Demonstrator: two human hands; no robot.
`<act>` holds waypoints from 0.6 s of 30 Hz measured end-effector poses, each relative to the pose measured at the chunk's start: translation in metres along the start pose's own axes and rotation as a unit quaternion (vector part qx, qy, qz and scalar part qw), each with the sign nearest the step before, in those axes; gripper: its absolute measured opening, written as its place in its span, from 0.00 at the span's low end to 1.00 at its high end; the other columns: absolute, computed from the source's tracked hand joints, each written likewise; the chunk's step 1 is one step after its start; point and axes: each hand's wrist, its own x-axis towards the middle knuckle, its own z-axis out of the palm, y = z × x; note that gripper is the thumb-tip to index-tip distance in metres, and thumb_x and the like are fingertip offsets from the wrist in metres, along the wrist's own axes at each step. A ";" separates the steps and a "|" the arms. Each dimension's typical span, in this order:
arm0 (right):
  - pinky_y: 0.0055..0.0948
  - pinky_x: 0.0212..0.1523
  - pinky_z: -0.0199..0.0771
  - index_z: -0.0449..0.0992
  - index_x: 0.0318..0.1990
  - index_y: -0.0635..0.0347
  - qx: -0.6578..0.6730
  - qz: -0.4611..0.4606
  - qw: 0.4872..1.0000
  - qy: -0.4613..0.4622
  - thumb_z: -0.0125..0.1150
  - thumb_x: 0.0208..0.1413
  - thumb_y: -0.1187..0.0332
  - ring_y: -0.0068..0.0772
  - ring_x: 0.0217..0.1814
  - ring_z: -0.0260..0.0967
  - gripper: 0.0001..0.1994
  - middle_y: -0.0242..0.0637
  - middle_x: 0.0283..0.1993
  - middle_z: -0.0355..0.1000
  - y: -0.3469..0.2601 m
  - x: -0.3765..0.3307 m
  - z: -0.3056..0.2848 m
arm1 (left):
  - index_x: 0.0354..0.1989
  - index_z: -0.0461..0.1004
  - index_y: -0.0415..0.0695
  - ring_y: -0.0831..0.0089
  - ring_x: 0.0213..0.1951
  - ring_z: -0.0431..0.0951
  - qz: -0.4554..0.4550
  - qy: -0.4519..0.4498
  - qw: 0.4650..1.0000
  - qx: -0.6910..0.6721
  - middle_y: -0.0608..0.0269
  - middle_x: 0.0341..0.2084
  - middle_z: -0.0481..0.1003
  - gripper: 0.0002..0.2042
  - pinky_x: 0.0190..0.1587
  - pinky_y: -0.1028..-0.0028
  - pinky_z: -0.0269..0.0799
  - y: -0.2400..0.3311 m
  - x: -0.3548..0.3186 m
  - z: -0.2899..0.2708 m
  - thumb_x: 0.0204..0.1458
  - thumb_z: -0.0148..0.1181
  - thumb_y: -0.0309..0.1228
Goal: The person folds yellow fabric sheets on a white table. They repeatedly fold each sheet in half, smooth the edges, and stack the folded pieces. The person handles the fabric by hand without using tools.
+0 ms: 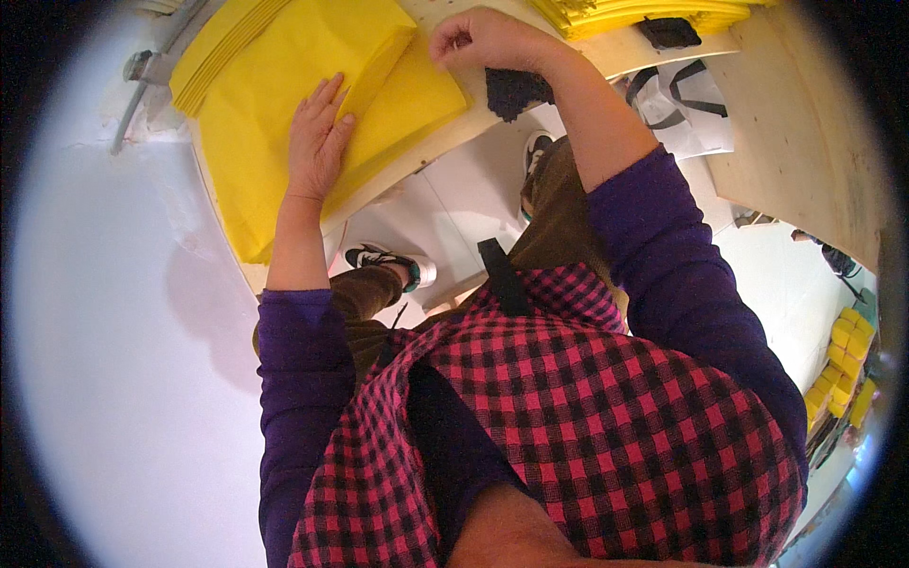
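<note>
A yellow fabric piece [256,142] lies flat on the pale wooden table, with a folded-over flap [379,71] along its right side. My left hand [320,142] rests on it, fingers stretched out beside the flap. Just past the flap's upper right end, my right hand [492,40] is closed with its fingertips curled together. Whatever it pinches, if anything, cannot be made out. Below the right wrist, a dark, rough-textured pad [516,93] sits at the table's edge.
A layered yellow stack [222,47] lies at the far left, another [644,17] at the far right beside a small black object [669,33]. A white bag with black straps [696,109] is below the right-hand boards. Yellow bundles [843,364] stand farther right.
</note>
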 end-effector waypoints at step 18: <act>0.25 0.33 0.69 0.75 0.30 0.61 -0.099 0.052 0.994 0.005 0.66 0.45 0.65 0.21 0.30 0.67 0.10 0.30 0.25 0.72 -0.017 -0.019 -0.012 | 0.56 0.67 0.38 0.55 0.64 0.57 -0.017 0.013 1.000 -0.012 0.58 0.62 0.62 0.22 0.66 0.59 0.46 -0.001 -0.001 0.003 0.55 0.47 0.37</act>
